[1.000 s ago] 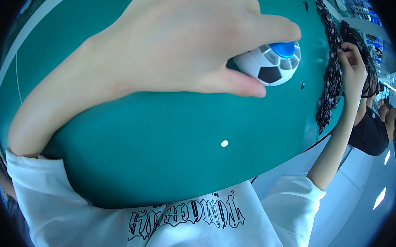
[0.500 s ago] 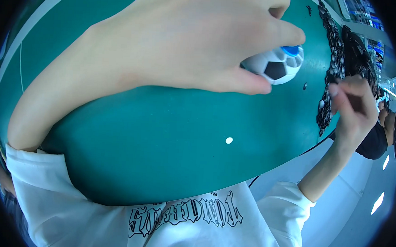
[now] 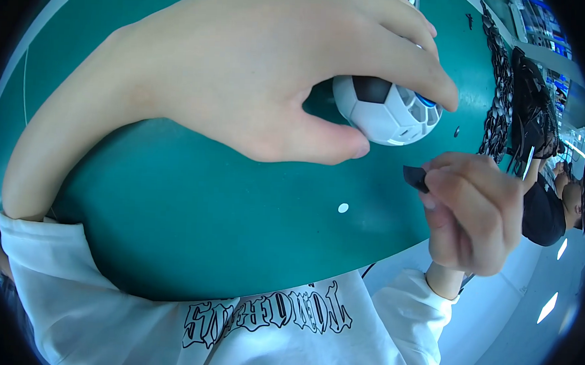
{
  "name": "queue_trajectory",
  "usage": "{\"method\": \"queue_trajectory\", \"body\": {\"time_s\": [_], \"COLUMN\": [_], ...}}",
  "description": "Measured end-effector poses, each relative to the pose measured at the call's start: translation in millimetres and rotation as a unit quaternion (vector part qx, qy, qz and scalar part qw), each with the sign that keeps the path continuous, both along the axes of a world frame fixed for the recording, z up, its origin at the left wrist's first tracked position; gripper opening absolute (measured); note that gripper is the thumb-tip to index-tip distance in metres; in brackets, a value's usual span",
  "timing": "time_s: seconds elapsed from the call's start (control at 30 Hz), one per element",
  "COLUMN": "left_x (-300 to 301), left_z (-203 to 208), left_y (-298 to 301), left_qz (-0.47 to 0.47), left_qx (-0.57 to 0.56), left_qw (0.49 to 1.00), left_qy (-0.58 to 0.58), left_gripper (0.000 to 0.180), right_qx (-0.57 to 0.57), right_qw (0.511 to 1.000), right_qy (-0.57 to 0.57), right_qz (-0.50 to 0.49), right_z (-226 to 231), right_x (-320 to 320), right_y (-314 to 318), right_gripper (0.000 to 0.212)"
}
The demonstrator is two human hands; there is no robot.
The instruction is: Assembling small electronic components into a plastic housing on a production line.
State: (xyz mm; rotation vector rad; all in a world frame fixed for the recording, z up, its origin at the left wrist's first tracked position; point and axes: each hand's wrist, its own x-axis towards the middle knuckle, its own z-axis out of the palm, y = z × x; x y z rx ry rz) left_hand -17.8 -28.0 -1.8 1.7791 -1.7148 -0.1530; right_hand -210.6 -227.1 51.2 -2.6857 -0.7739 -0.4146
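Beneath my left hand [image 3: 290, 78] is a white toy football [image 3: 380, 124] with black panels, openwork cells on its right side and a bit of blue showing there. The fingers arch over its top, and the thumb lies by its lower left side. My right hand [image 3: 480, 217] is lower right of the ball, apart from it, pinching a small curved black plastic piece [image 3: 415, 178] between thumb and fingers. The ball's upper part is hidden by my left hand.
A long heap of black pieces [image 3: 499, 93] lines the green table's [image 3: 238, 226] right side, with a black bag [image 3: 531, 95] beyond it. Loose dark bits [image 3: 456, 131] and a white oval [image 3: 343, 208] lie on the table. A person in black [image 3: 544, 216] is at far right.
My right hand has come from the heap leftward and nearer to me, and a black piece now shows in its fingers. The ball sits slightly lower left and is turned.
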Motion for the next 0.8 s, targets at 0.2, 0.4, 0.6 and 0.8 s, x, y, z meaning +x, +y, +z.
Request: {"method": "queue_trajectory", "body": {"time_s": [0.2,0.4,0.6,0.8], "left_x": [2,17,29,29], "left_z": [-3,-11,-21,-22], "left_y": [-3,6,16,17], "left_qz": [0.011,0.01,0.001,0.005], "left_qx": [0.005,0.011,0.004,0.006], "left_qw": [1.0,1.0,1.0,1.0], "left_qy": [0.003,0.006,0.001,-0.003], "left_gripper": [0.052,0.052,0.052,0.052], "right_qx": [0.217,0.219,0.157,0.088], "right_qw": [0.972,0.966,0.978,0.992], "right_qy": [0.091,0.09,0.123,0.075], "right_qz": [-0.03,-0.106,-0.068,-0.051], "right_z": [-15,-5,9,5], "right_x": [-3,-2,17,26], "right_y": [2,-1,1,11], "right_gripper": [0.024,0.03,0.032,0.031]}}
